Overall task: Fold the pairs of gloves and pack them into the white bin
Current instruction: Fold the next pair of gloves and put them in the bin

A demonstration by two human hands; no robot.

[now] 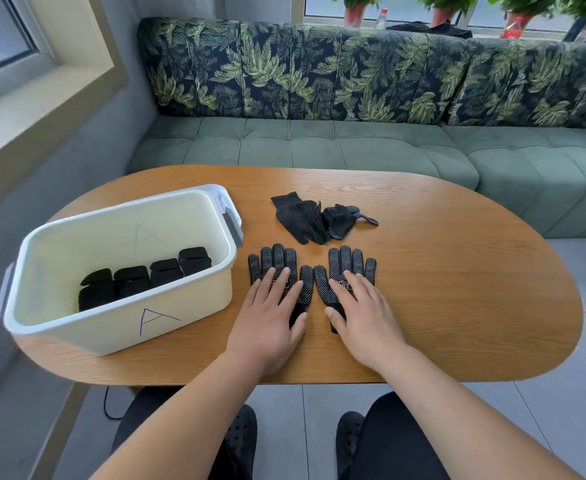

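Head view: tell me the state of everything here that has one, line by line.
White bin: lidless, holding folded gloves in a row.
Left glove: flat, dotted side up.
Right glove: flat, dotted side up.
Loose pair: crumpled, unfolded, on table.
Left hand: open, pressing left glove.
Right hand: open, pressing right glove.

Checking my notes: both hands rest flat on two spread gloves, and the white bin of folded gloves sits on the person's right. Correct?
No: the head view shows the white bin on the person's left. The left hand and right hand do rest flat on the spread gloves.
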